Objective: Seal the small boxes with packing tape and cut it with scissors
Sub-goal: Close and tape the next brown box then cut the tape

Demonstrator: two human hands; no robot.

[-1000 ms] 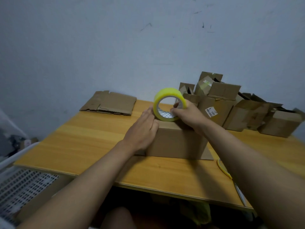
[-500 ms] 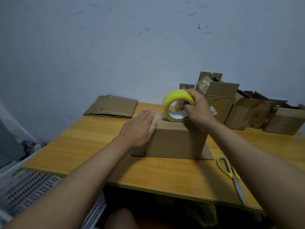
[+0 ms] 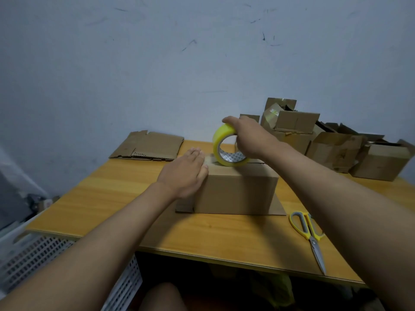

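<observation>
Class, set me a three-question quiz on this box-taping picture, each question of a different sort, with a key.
1. True or false: the scissors are in a hand.
2. Which hand has its grip on the tape roll? A) left B) right
3. Fill in: the left hand lies flat against the ____.

Key:
1. False; they lie on the table.
2. B, the right hand.
3. box.

We locate the box at table centre, with the tape roll on its top. Scissors lie at 4 o'clock, flattened cardboard at 10 o'clock, stacked boxes at 2 o'clock.
</observation>
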